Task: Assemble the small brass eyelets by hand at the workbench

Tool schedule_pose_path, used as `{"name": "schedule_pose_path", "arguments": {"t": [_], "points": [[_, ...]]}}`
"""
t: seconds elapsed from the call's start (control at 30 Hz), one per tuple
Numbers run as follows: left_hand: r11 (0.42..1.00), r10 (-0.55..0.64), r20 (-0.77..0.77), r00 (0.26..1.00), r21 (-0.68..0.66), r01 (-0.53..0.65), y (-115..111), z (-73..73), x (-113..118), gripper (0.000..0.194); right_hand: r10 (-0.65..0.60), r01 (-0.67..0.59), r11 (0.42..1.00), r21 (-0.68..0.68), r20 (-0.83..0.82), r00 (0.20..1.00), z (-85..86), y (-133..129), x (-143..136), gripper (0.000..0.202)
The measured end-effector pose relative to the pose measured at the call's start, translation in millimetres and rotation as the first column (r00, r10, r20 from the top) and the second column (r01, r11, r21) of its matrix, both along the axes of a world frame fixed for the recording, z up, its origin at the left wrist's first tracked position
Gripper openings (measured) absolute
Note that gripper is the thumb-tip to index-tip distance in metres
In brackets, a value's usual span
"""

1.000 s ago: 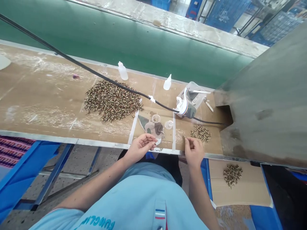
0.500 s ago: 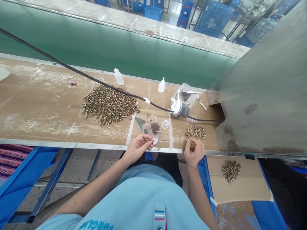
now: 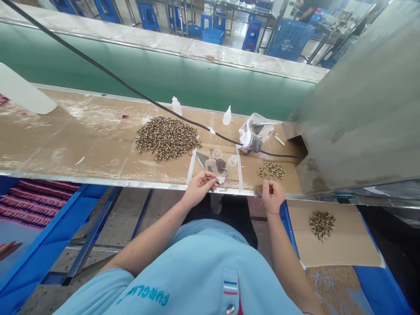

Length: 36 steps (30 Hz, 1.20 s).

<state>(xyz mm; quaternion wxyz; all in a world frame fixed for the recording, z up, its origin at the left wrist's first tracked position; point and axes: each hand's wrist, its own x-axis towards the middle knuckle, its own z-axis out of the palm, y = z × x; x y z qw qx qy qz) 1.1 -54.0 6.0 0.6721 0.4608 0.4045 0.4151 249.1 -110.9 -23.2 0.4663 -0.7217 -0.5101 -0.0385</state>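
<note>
My left hand (image 3: 201, 188) is closed in a pinch at the bench's front edge, beside a camouflage cloth scrap (image 3: 215, 165). Whatever its fingertips hold is too small to make out. Closed too, my right hand (image 3: 273, 197) sits just in front of a small pile of brass-coloured metal pieces (image 3: 271, 169); its fingers hide anything between them. Behind the cloth stand a small clear cup (image 3: 217, 153) and a second clear dish (image 3: 232, 161). A large heap of similar metal pieces (image 3: 167, 139) lies to the left.
Two white squeeze bottles (image 3: 176, 106) (image 3: 227, 115) stand at the back. A black cable (image 3: 131, 89) crosses above the bench to a cloth-wrapped bundle (image 3: 252, 139) by a plastic tray (image 3: 259, 118). A metal housing (image 3: 354, 113) bounds the right. Another person's hand (image 3: 9, 249) shows far left.
The view has shifted, bringing more of a white object at left and another person's hand into sight. My hands stay near the same spots, both still closed.
</note>
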Motion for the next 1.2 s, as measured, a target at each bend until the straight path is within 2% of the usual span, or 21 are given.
{"name": "schedule_pose_path", "arguments": {"t": [0.17,0.33,1.2], "points": [[1.000,0.008,0.002,1.000,0.021,-0.008,-0.4,-2.5,-0.2,0.032,0.010,-0.015,0.999,-0.038,-0.138,0.990,1.6,-1.4,8.4,0.047],[0.999,-0.025,0.021,0.999,0.023,0.024,-0.5,-3.7,-0.9,0.030,0.027,-0.035,0.999,-0.041,-0.175,0.984,3.8,-0.8,7.5,0.050],[0.998,-0.060,0.062,0.996,0.003,0.060,1.7,-3.2,-2.0,0.027,-0.003,-0.001,0.998,-0.060,-0.068,0.998,8.2,2.9,0.0,0.054]]}}
